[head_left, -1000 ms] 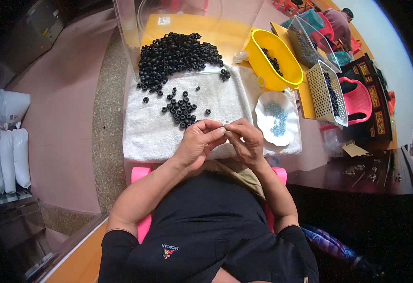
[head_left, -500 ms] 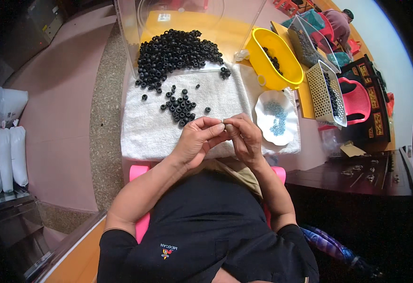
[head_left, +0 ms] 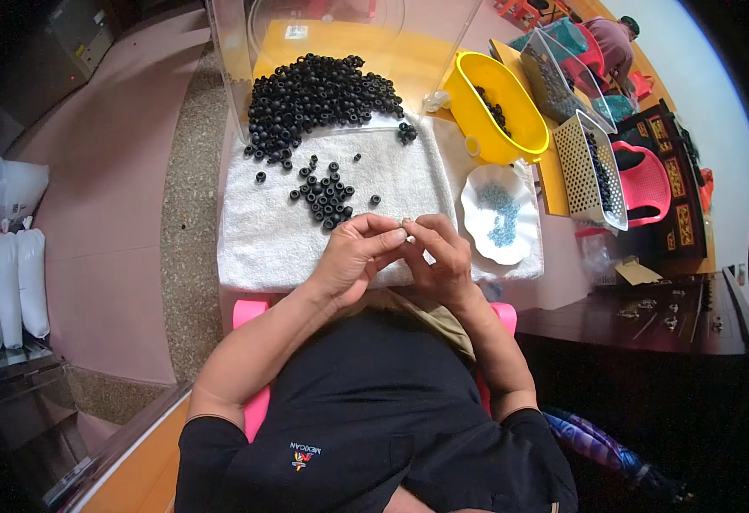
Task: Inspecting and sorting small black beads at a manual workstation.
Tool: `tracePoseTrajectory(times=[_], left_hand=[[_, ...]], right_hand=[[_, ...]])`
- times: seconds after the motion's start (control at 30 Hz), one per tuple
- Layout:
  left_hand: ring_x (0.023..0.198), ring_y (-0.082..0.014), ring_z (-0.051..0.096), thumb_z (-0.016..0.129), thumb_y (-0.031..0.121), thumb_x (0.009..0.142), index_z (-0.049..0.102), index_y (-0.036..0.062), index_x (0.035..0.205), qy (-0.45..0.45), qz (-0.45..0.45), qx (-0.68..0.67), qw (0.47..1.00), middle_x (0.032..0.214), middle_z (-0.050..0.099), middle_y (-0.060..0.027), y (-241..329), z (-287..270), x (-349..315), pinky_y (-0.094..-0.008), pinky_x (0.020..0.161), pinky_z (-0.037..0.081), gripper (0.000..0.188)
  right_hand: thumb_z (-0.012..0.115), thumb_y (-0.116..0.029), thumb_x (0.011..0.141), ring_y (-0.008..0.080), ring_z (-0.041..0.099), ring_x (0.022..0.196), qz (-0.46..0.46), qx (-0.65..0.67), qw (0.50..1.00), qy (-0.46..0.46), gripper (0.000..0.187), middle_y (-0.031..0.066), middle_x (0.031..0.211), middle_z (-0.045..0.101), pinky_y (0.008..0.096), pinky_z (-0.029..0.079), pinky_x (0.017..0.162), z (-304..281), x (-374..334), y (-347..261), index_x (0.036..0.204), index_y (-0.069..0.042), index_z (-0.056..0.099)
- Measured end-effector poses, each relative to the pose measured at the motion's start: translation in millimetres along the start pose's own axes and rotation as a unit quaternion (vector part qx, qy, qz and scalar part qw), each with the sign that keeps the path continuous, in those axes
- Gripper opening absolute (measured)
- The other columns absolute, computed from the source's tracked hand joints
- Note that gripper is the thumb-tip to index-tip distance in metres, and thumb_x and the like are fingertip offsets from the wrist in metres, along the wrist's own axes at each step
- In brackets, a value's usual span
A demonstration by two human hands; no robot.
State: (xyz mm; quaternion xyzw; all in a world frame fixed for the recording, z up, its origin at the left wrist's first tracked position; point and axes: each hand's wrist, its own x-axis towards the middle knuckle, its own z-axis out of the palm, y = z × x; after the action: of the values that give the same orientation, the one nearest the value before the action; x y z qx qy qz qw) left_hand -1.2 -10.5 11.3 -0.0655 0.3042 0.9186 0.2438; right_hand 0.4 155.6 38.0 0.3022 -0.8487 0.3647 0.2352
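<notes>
"Where's the tiny, indistinct piece (head_left: 407, 224)?"
"At the left hand (head_left: 357, 258), fingers apparently pinching it; the right hand (head_left: 443, 263) is just beside, grip unclear."
"Black, ring-shaped beads (head_left: 326, 195)?"
"Ahead-left, on the white towel (head_left: 267, 239), nearer the left."

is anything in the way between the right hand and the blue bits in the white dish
Nothing visible blocks the right hand from the blue bits, apart from the scalloped rim of the white dish around them.
</notes>
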Motion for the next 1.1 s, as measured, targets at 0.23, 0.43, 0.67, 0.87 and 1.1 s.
tracePoseTrajectory(times=[0.23, 0.43, 0.67, 0.87, 1.1], left_hand=[[0.086, -0.0147, 0.064, 0.068, 0.004, 0.087, 0.063, 0.0065, 0.092, 0.01, 0.002, 0.008, 1.0, 0.093, 0.065, -0.0038, 0.0, -2.7, -0.4, -0.0303, 0.082, 0.056, 0.008], [0.082, -0.0151, 0.065, 0.069, 0.005, 0.086, 0.063, 0.0051, 0.094, 0.024, -0.011, 0.01, 1.0, 0.091, 0.066, -0.0051, -5.5, -4.6, 2.4, -0.0297, 0.08, 0.057, 0.01], [0.081, -0.0152, 0.065, 0.069, 0.004, 0.086, 0.062, 0.004, 0.094, 0.017, -0.002, 0.002, 1.0, 0.091, 0.066, -0.0057, -4.1, -2.7, 0.5, -0.0288, 0.079, 0.057, 0.011], [0.082, -0.0151, 0.065, 0.069, 0.004, 0.086, 0.061, 0.0034, 0.099, 0.017, 0.018, -0.007, 1.0, 0.092, 0.066, -0.0057, 2.5, -2.4, 1.0, -0.0286, 0.078, 0.056, 0.015], [0.085, -0.014, 0.064, 0.068, 0.005, 0.087, 0.059, 0.0023, 0.112, 0.014, 0.038, -0.007, 0.999, 0.1, 0.065, -0.0056, 3.3, -1.8, 2.6, -0.0295, 0.08, 0.056, 0.027]], right_hand=[[0.07, 0.004, 0.077, 0.0216, 0.065, 0.074, 0.111, 0.224, 0.953, -0.169, 0.022, 0.0133, 0.088, 0.064, 0.0285, 0.051, 0.065, -22.7, 37.0, 31.0, 0.099, 0.0, 0.067], [0.064, -0.004, 0.082, 0.0285, 0.064, 0.085, -0.03, -0.044, 0.976, -0.21, 0.013, 0.0099, 0.092, 0.066, 0.0351, 0.052, 0.075, 24.6, 99.2, 54.5, 0.094, -0.003, 0.069], [0.058, -0.002, 0.074, 0.0305, 0.06, 0.092, -0.112, -0.2, 0.92, -0.319, 0.015, 0.009, 0.092, 0.062, 0.0386, 0.051, 0.079, 68.0, 115.5, 77.3, 0.086, -0.006, 0.066], [0.063, -0.002, 0.082, 0.0265, 0.063, 0.088, -0.002, -0.016, 0.971, -0.239, 0.019, 0.0107, 0.093, 0.064, 0.0347, 0.052, 0.075, 52.5, 102.9, 74.7, 0.1, -0.005, 0.068], [0.07, -0.003, 0.085, 0.0071, 0.061, 0.08, 0.27, 0.335, 0.877, -0.212, 0.014, 0.0021, 0.087, 0.065, 0.0226, 0.05, 0.071, 17.3, 68.5, 51.1, 0.097, 0.002, 0.067]])
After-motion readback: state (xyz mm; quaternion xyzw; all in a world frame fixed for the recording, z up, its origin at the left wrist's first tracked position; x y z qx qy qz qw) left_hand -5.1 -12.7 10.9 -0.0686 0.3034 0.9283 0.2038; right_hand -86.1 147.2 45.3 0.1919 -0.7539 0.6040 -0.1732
